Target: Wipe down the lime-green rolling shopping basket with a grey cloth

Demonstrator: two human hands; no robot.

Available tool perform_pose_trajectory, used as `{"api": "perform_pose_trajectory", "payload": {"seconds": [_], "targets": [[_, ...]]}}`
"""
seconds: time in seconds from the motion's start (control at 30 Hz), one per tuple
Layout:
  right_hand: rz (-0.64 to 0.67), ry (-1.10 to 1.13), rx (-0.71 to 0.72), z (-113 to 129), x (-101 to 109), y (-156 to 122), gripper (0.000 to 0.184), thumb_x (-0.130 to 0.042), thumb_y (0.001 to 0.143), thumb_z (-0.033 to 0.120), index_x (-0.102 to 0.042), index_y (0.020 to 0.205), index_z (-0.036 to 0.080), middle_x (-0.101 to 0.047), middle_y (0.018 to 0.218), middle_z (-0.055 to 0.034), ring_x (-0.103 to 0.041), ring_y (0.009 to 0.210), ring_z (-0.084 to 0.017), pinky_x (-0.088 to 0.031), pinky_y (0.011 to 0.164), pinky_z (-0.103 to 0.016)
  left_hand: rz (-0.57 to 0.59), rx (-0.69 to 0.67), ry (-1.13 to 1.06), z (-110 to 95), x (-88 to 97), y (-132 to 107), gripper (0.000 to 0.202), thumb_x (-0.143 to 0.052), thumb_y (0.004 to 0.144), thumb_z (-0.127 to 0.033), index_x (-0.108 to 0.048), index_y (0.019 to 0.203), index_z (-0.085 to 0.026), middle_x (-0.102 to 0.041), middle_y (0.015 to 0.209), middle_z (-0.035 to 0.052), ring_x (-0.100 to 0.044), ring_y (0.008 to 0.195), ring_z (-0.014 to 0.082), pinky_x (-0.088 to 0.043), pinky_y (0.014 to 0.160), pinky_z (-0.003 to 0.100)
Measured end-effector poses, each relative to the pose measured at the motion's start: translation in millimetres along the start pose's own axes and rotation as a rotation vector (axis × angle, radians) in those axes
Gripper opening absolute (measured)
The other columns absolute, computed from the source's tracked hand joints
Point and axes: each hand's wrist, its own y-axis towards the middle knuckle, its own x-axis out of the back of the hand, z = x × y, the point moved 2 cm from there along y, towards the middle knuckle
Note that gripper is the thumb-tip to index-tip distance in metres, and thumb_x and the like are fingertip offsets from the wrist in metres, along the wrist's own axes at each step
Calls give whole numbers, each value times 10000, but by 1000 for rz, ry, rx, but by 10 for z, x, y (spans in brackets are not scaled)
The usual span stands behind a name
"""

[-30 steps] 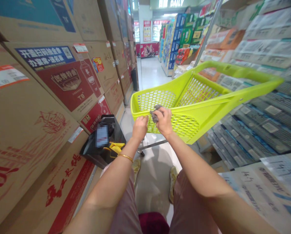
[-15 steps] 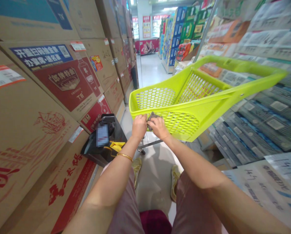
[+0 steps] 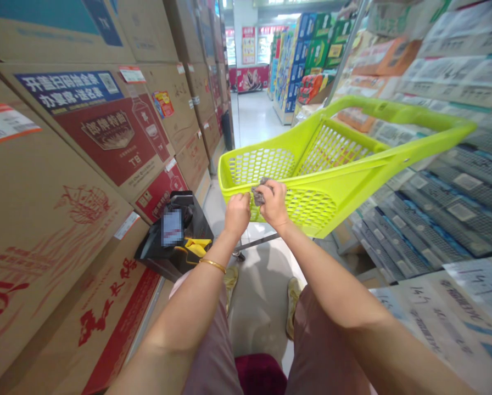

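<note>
A lime-green plastic shopping cart [image 3: 353, 186] stands crosswise in front of me, its mesh side facing me. My left hand [image 3: 238, 213] is closed at the lower front end of that side, fingers curled against the panel; their tips are hidden. Just to its right, my right hand [image 3: 274, 202] grips a crumpled grey-brown cloth [image 3: 259, 195] and rests close to the upper part of the mesh, below the rim. A gap separates the two hands.
Stacked cardboard cartons [image 3: 118, 126] wall the left side. A black bag [image 3: 192, 219] with a yellow item [image 3: 199, 247] stands by them. Packaged goods [image 3: 443, 197] are piled on the right. A tiled aisle [image 3: 256, 118] runs ahead between shelves. A dark red seat [image 3: 260, 376] shows below me.
My right hand has moved up and slightly right with the cloth, away from my left hand. The left hand has stayed at nearly the same place on the cart.
</note>
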Motion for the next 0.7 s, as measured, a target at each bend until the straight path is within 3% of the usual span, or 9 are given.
{"api": "perform_pose_trajectory", "payload": {"seconds": [0.13, 0.37, 0.57, 0.7], "targets": [[-45, 22, -1, -21, -21, 27, 283, -462, 813, 114, -630, 1002, 242, -488, 1026, -57, -400, 940, -197, -366, 852, -342, 3, -7, 9, -1, 5, 4, 247, -402, 872, -79, -621, 970, -137, -605, 824, 75, -535, 808, 196, -432, 754, 301], [228, -50, 37, -27, -265, -288, 324, -456, 855, 107, -642, 1042, 295, -531, 1018, -55, -381, 916, -199, -328, 829, -339, -35, -12, -38, 29, 6, 22, 240, -406, 878, -89, -627, 957, -139, -607, 817, 73, -539, 797, 187, -431, 768, 300], [478, -53, 151, -74, -321, -587, 270, -434, 889, 142, -641, 1015, 260, -552, 1073, -65, -390, 923, -205, -314, 791, -335, -41, 14, -33, 25, -27, 44, 219, -419, 911, -148, -637, 906, -127, -595, 774, 79, -538, 775, 198, -419, 757, 314], [464, -51, 160, -67, -249, -519, 291, -420, 886, 126, -635, 1029, 260, -552, 1067, -59, -398, 915, -204, -321, 779, -330, -65, 0, -42, 15, -47, 47, 227, -407, 913, -146, -633, 891, -134, -592, 768, 75, -533, 760, 192, -417, 752, 311]]}}
